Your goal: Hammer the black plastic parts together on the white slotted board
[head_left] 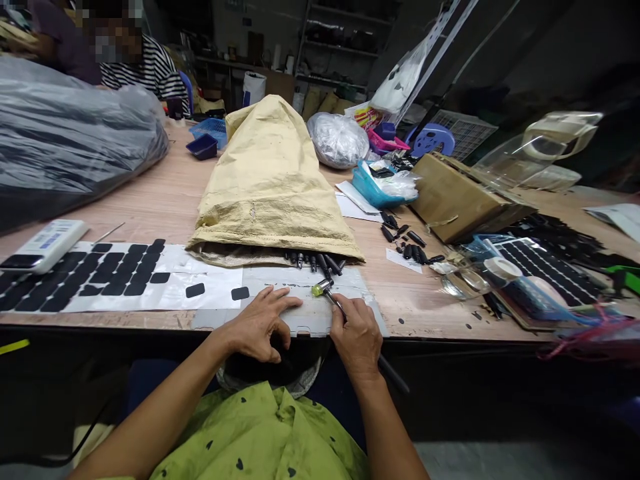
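My right hand (356, 337) is wrapped round a small hammer (338, 304) near the table's front edge. The hammer has a metal shaft, a yellow-green tip and a dark handle end sticking out below my hand. To its left, my left hand (265, 323) hovers at the table edge with fingers apart, holding nothing that I can see. Beyond both hands lies a yellow sack (273, 180), its mouth facing me, with several black rod-like pieces (320, 262) showing at the opening. A grey-white sheet (295, 310) lies on the table under the hammer head.
At left, a white backing strip (175, 297) carries black stickers (143, 267), beside a white device (47, 243). A large grey plastic bag (75, 140) lies behind. Small black parts (413, 250), a cardboard box (460, 193) and a blue basket (377, 187) stand right. Another person in stripes (160, 73) sits far left.
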